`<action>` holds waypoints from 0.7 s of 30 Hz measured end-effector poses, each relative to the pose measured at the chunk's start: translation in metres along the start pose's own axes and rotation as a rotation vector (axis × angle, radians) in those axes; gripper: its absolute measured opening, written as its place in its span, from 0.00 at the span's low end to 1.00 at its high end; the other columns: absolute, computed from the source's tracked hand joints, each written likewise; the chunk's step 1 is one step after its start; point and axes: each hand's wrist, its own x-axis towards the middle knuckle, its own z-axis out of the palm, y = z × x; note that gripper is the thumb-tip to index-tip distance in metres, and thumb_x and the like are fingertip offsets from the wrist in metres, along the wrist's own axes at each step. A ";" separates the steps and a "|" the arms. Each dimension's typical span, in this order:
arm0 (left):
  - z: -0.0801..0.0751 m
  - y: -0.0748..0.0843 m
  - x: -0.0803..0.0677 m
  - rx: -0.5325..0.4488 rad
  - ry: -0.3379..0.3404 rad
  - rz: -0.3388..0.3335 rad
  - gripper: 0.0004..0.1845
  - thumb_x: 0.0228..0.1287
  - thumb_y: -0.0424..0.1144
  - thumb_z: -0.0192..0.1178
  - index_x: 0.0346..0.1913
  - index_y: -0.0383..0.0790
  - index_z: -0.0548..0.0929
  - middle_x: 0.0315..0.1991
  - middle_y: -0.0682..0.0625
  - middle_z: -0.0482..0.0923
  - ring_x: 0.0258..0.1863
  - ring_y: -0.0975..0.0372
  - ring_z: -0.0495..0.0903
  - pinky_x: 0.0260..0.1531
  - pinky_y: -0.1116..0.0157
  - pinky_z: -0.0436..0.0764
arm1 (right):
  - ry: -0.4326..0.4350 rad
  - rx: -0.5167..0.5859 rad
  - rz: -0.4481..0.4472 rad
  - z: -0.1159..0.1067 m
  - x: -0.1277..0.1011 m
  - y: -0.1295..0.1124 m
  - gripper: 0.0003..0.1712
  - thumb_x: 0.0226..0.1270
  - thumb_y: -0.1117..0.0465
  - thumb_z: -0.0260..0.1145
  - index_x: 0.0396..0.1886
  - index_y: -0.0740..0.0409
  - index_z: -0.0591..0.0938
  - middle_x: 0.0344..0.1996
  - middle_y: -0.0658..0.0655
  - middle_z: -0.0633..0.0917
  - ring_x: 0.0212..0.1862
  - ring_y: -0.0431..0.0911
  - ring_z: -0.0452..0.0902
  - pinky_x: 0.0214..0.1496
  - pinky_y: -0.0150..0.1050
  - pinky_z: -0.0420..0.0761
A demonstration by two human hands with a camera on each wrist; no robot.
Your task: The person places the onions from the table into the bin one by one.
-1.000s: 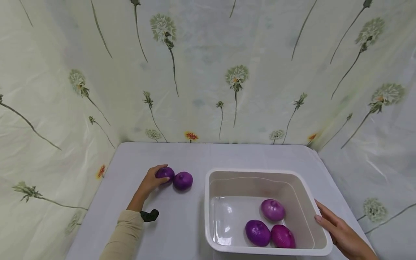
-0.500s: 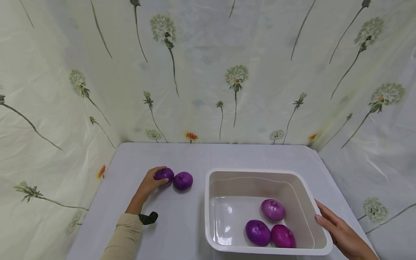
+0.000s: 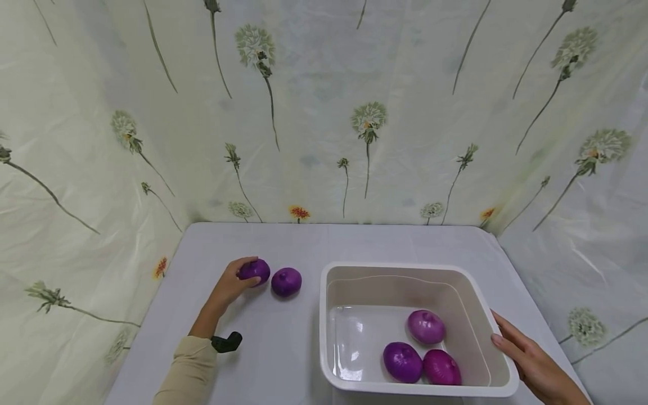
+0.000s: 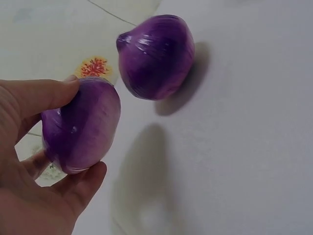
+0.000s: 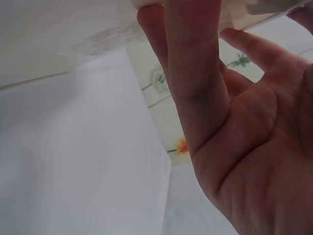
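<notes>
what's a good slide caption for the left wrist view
Left hand grips one purple onion, lifted off the white table, a second onion resting just beyond.

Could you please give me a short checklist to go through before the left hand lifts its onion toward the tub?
1. Grip: left hand has thumb and fingers curled round the held onion: ok.
2. Neighbour: the second onion on the table lies apart from the held one, a gap shows in the left wrist view: ok.
3. Tub steadied: right hand rests straight fingers against the rim of the tub: ok.
4. Landing room: the three onions in the tub sit to its right, the left part of the floor is bare: ok.
5. Held onion off the table: cannot tell.
</notes>
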 end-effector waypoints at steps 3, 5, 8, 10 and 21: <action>-0.003 0.008 -0.005 -0.006 -0.003 0.009 0.32 0.64 0.41 0.68 0.71 0.46 0.71 0.74 0.38 0.58 0.68 0.41 0.63 0.65 0.43 0.68 | -0.015 0.024 -0.004 -0.001 0.000 0.001 0.34 0.85 0.57 0.35 0.81 0.34 0.36 0.61 0.20 0.70 0.59 0.34 0.78 0.53 0.48 0.84; -0.006 0.015 -0.008 -0.012 -0.007 0.018 0.32 0.65 0.42 0.68 0.71 0.47 0.71 0.75 0.39 0.58 0.66 0.42 0.64 0.61 0.47 0.71 | -0.028 0.044 -0.006 -0.002 0.000 0.001 0.34 0.85 0.58 0.35 0.81 0.33 0.36 0.61 0.20 0.71 0.60 0.35 0.78 0.53 0.48 0.84; -0.009 0.026 -0.012 -0.017 -0.018 0.035 0.32 0.65 0.43 0.67 0.71 0.49 0.71 0.75 0.40 0.57 0.66 0.42 0.65 0.58 0.50 0.74 | -0.055 0.072 -0.006 -0.005 0.000 0.002 0.33 0.86 0.58 0.34 0.80 0.30 0.36 0.61 0.21 0.71 0.60 0.36 0.78 0.54 0.49 0.84; -0.011 0.034 -0.015 -0.023 -0.025 0.045 0.32 0.65 0.44 0.67 0.71 0.50 0.71 0.76 0.41 0.56 0.67 0.41 0.64 0.58 0.50 0.74 | -0.051 0.064 -0.009 -0.005 0.000 0.003 0.33 0.85 0.58 0.34 0.80 0.30 0.36 0.61 0.20 0.71 0.60 0.35 0.78 0.53 0.48 0.84; -0.013 0.091 -0.020 -0.038 -0.111 0.149 0.31 0.64 0.48 0.69 0.69 0.58 0.72 0.75 0.47 0.59 0.70 0.42 0.64 0.59 0.46 0.75 | -0.027 0.015 -0.022 -0.005 0.002 0.002 0.33 0.85 0.58 0.35 0.80 0.31 0.36 0.60 0.21 0.72 0.58 0.33 0.78 0.51 0.48 0.85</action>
